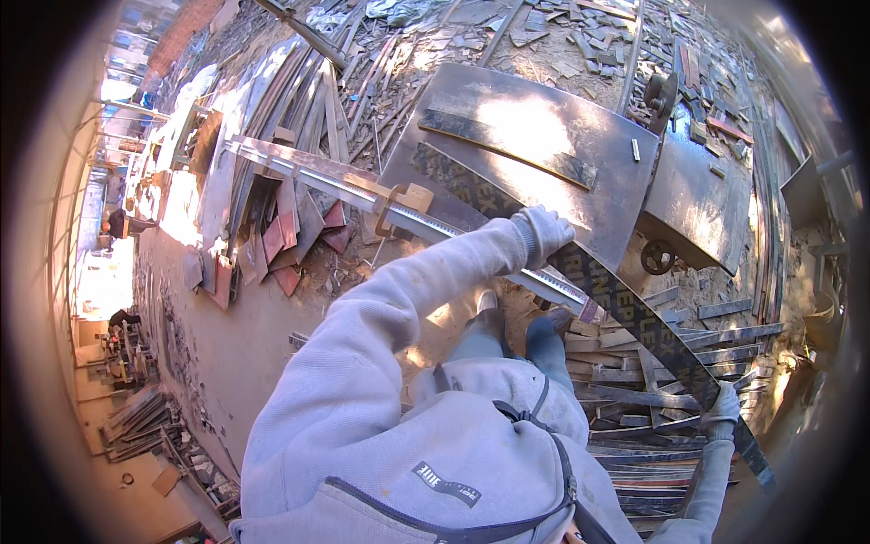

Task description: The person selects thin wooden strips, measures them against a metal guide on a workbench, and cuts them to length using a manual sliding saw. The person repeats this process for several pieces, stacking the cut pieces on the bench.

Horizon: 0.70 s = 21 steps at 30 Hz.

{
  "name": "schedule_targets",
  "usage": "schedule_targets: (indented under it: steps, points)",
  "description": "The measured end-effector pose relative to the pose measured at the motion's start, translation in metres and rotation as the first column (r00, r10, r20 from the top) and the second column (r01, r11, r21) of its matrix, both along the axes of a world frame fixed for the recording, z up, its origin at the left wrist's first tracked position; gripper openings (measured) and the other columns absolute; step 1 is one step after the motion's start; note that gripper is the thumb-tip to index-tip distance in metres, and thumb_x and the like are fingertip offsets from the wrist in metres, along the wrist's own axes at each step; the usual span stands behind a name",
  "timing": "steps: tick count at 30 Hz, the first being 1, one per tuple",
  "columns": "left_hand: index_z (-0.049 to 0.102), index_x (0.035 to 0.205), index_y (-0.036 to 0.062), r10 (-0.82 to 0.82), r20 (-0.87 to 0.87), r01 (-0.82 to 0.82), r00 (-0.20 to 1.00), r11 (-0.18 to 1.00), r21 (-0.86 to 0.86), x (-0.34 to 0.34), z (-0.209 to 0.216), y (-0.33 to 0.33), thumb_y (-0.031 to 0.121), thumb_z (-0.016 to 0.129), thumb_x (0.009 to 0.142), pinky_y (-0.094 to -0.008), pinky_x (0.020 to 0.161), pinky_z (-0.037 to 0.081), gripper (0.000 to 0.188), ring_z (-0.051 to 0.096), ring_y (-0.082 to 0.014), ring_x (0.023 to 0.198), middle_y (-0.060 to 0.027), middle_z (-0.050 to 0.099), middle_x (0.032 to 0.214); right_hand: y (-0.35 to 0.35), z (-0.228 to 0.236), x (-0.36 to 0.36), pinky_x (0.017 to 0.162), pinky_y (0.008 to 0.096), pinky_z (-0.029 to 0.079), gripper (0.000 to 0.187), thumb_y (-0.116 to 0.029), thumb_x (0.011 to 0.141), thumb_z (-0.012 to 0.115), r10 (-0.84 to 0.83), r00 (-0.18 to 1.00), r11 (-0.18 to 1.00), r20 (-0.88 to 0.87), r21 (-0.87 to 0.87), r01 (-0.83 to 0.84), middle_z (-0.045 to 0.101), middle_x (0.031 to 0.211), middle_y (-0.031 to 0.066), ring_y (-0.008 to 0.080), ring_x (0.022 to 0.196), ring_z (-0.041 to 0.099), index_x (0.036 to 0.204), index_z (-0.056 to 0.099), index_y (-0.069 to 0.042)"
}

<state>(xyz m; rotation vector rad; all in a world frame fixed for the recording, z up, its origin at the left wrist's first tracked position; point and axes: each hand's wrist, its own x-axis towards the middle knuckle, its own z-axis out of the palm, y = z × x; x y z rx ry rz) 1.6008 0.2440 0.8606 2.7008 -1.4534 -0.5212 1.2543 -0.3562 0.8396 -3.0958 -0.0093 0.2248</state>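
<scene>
Left fingers (560,228), right fingers (723,399) grip plank (666,343) overhanging table edge (616,225)

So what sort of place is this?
Probably a wood-cutting yard or rough open workshop: there's a flat worktable with a spoked wheel alongside, a long rail with ruler-like marks, and heaped strips, apparently wood, on the ground.

A long, narrow dark board (616,299), flat and thin, its upward face near-black and printed with large tan lettering that runs along its length. It slants from between 10 and 11 o'clock down to between 4 and 5 o'clock. The upper stretch lies over the metal-topped bench (609,213); the lower stretch juts past the bench's edge, its end scuffed and bluish, toward 4 o'clock
</scene>
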Motion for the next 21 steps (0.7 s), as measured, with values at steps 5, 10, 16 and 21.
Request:
schedule_targets:
  steps: [5,10,16,21]
  points:
    - [0.067,0.121,0.0068,0.036,-0.105,-0.057,0.994,0.978,-0.202,-0.02,-0.053,-0.033,0.048,0.086,0.069,-0.0478,0.095,0.055,0.069,0.068,-0.0364,0.108,-0.0162,0.069,0.114,-0.065,0.001,0.016,0.091,0.048,0.052,0.053,-0.007,0.071,0.078,0.029,0.999,0.999,0.018,0.015,-0.03,0.063,0.107,0.0205,0.0444,0.102,0.062,0.12,0.058,-0.007]
    - [0.065,0.131,0.0058,0.108,-0.253,-0.15,0.961,0.977,-0.152,-0.031,-0.08,-0.049,0.054,0.088,0.068,-0.044,0.108,0.049,0.082,0.062,-0.0358,0.126,-0.0176,0.065,0.129,-0.1,0.01,0.052,0.095,0.0496,0.048,0.061,-0.005,0.066,0.079,-0.064,0.985,0.989,-0.157,-0.143,0.041,0.062,0.109,0.0203,0.0447,0.108,0.06,0.123,0.056,-0.007]
    - [0.063,0.133,0.0076,0.209,-0.286,-0.242,0.935,0.967,-0.084,-0.013,-0.091,-0.037,0.052,0.085,0.071,-0.0428,0.108,0.047,0.08,0.061,-0.0319,0.125,-0.013,0.065,0.129,-0.093,-0.001,0.11,0.096,0.0482,0.048,0.066,-0.006,0.062,0.083,-0.003,0.979,0.993,-0.202,-0.117,-0.021,0.061,0.11,0.0192,0.0437,0.109,0.059,0.122,0.056,-0.009]
    - [0.059,0.14,0.0072,0.217,-0.32,-0.281,0.922,0.945,-0.168,-0.007,-0.095,-0.012,0.059,0.077,0.08,-0.0455,0.109,0.045,0.081,0.06,-0.033,0.127,-0.0137,0.063,0.133,-0.085,-0.023,0.13,0.096,0.0489,0.048,0.063,-0.008,0.064,0.081,0.129,0.982,0.989,-0.141,-0.058,-0.139,0.06,0.109,0.0199,0.0435,0.109,0.059,0.121,0.055,-0.006]
